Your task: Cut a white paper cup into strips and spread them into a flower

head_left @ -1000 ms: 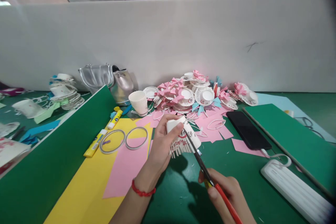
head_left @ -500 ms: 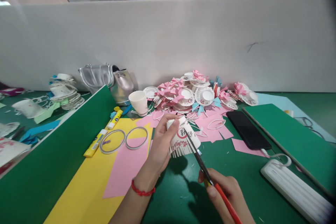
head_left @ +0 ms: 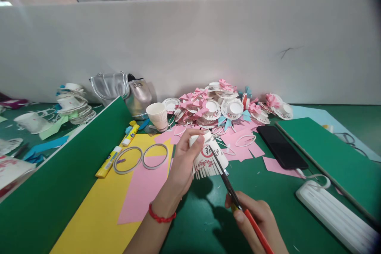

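Observation:
My left hand (head_left: 185, 158) is closed on a white paper cup (head_left: 205, 162) printed with red and black marks. Part of the cup's wall is cut into thin strips that hang like a fringe, while the part to the right is still broad. In my right hand (head_left: 253, 216) is a pair of scissors (head_left: 228, 186) with red and yellow handles. Their dark blades point up and left, with the tips at the printed side of the cup. Whether the tips touch the paper is hard to tell.
Behind lies a heap of fringed paper cups (head_left: 211, 105) with pink bows. A plain paper cup (head_left: 156, 116), glue sticks (head_left: 108, 162) and two rings (head_left: 155, 156) are to the left. On the right are a phone (head_left: 281, 147), a power strip (head_left: 333, 214) and a green board (head_left: 324, 147).
Almost nothing differs. The cup's broad right part has shifted very slightly to the right; both hands and the scissors stay in nearly the same place.

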### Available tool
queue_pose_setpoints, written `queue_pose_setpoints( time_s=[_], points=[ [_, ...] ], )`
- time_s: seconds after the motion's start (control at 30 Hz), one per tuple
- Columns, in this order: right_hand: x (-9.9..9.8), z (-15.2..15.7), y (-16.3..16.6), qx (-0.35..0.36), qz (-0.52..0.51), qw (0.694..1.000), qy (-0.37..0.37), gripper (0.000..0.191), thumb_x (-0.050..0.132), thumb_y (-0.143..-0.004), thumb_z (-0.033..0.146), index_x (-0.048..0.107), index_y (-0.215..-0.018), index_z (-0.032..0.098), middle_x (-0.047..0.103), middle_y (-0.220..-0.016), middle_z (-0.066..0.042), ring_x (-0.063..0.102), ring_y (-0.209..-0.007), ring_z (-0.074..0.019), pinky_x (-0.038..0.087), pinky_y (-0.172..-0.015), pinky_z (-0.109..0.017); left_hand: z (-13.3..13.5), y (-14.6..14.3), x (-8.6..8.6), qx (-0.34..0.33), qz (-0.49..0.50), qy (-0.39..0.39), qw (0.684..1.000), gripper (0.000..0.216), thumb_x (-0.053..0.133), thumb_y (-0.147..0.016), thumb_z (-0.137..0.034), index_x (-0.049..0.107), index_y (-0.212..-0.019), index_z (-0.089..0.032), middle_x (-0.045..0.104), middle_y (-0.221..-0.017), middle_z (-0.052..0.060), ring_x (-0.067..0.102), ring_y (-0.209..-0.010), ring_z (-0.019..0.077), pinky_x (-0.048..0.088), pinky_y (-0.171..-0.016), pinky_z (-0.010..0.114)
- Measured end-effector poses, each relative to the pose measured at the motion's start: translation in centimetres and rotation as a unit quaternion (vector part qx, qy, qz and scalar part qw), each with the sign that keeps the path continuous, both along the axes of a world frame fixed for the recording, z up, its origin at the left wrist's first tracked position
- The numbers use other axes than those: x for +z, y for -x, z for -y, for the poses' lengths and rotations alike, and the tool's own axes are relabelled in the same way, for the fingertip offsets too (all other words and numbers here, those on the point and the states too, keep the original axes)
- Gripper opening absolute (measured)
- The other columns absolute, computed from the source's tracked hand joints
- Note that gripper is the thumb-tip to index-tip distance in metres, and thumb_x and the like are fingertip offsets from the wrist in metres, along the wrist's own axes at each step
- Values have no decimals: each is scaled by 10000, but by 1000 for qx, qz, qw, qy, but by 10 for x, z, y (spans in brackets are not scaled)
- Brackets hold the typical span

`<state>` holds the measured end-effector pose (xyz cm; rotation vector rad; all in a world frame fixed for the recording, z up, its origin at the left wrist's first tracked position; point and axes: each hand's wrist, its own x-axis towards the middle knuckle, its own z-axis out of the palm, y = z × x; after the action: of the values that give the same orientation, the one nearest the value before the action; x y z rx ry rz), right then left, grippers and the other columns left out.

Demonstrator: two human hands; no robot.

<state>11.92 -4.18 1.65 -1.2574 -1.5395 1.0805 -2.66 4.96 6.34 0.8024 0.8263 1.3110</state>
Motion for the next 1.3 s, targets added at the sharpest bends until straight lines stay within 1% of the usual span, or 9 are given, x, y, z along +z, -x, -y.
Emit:
queue_pose_setpoints(
  time_s=[0.23,0.33,0.4,0.5,0.63,0.83,0.93,1.1,1.3],
  points=[
    [1,-3,-4,41,20,999,3,434,437,-836,596,560,-727,195,258,-507,76,210,-422,-97,171,-407,-233,0,0,1,6,-6,-11,1000,211,694,-720,-376,578,-806,-222,560,-716,-41,532,-598,90,443,-555,196],
    [-1,0,-9,50,52,997,-9,547,411,-788,691,600,-924,196,425,-561,34,378,-464,-135,316,-443,-225,-2,3,4,33,-18,-9,999,227,711,-701,-366,578,-808,-216,546,-681,-50,504,-547,78,432,-521,189],
    [-2,3,-12,43,55,997,-14,640,414,-758,730,574,-1076,199,550,-699,-31,505,-593,-191,408,-513,-247,-4,6,7,65,-24,-5,998,248,725,-679,-366,578,-808,-213,548,-655,-51,511,-540,86,435,-508,192],
    [-2,4,-14,69,45,997,-4,715,383,-743,767,543,-1146,198,579,-806,-61,531,-657,-205,440,-551,-260,-6,11,10,103,-27,-7,994,263,736,-662,-362,575,-805,-211,548,-605,-51,518,-528,96,435,-491,194],
    [3,-1,-14,123,32,992,5,725,357,-725,796,555,-1071,190,503,-667,6,455,-547,-151,404,-515,-240,-7,14,9,105,-57,-20,993,238,722,-677,-369,589,-796,-212,556,-621,-48,518,-531,91,429,-501,190],
    [4,3,-14,83,-5,996,25,669,414,-729,771,556,-1070,213,544,-702,-17,523,-602,-185,422,-528,-250,-8,13,2,98,-109,-45,988,221,699,-705,-398,617,-826,-232,561,-687,-41,504,-561,86,413,-523,189],
    [-1,1,-12,100,-22,994,46,699,381,-699,809,533,-1004,199,478,-650,14,428,-513,-140,350,-477,-240,-7,13,1,86,-114,-43,989,237,696,-704,-413,618,-836,-232,537,-654,-40,488,-546,93,393,-500,193],
    [-12,-6,-6,159,-108,977,88,680,340,-669,844,451,-914,220,275,-547,88,184,-446,-87,143,-420,-228,-6,14,0,51,-135,-50,988,226,686,-713,-415,616,-842,-242,499,-613,-47,437,-496,87,339,-455,192],
    [-9,-10,-5,154,-146,973,87,640,363,-706,809,512,-851,203,264,-478,95,181,-421,-85,135,-399,-226,-5,13,3,54,-164,-89,981,179,675,-729,-392,637,-810,-237,537,-708,-22,444,-565,102,347,-490,196]
  ],
)
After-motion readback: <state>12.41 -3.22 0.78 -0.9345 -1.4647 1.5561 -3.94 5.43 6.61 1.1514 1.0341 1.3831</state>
